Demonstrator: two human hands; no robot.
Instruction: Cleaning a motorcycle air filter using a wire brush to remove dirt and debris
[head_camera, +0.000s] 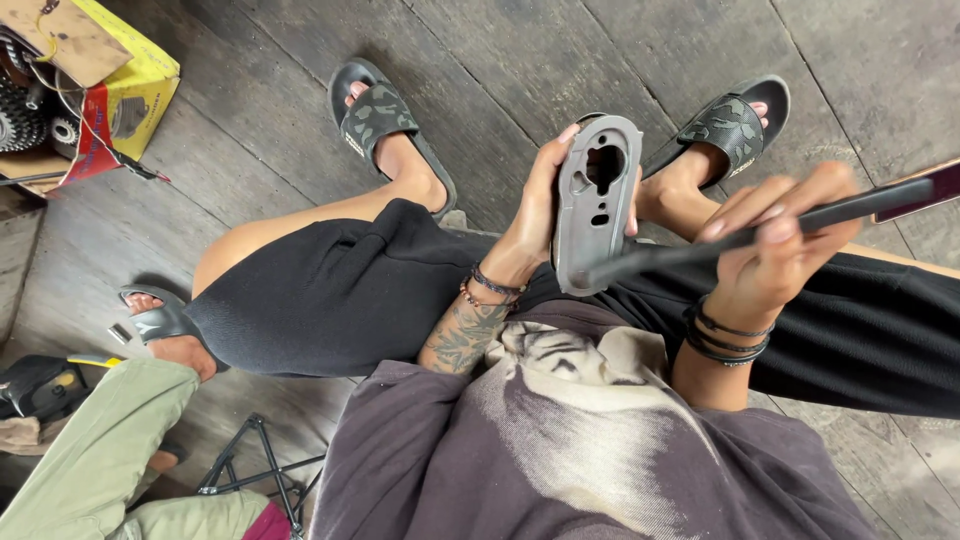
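My left hand (535, 215) holds a grey metal cover plate (597, 205) upright above my lap; the plate has a large cut-out and smaller holes. My right hand (775, 250) grips a long dark flat tool (760, 232) with a maroon handle end at the right edge. The tool's tip rests against the lower part of the plate. Both wrists wear dark bracelets, and the left forearm is tattooed. I sit in black shorts (340, 290) with feet in dark patterned slides (375, 115).
A yellow cardboard box (125, 85) with gears and sprockets (25, 110) stands at the top left. Another person in green trousers (90, 460) sits at the lower left, one foot in a slide (160, 320). A black metal stand (255, 470) lies on the wooden plank floor (500, 50).
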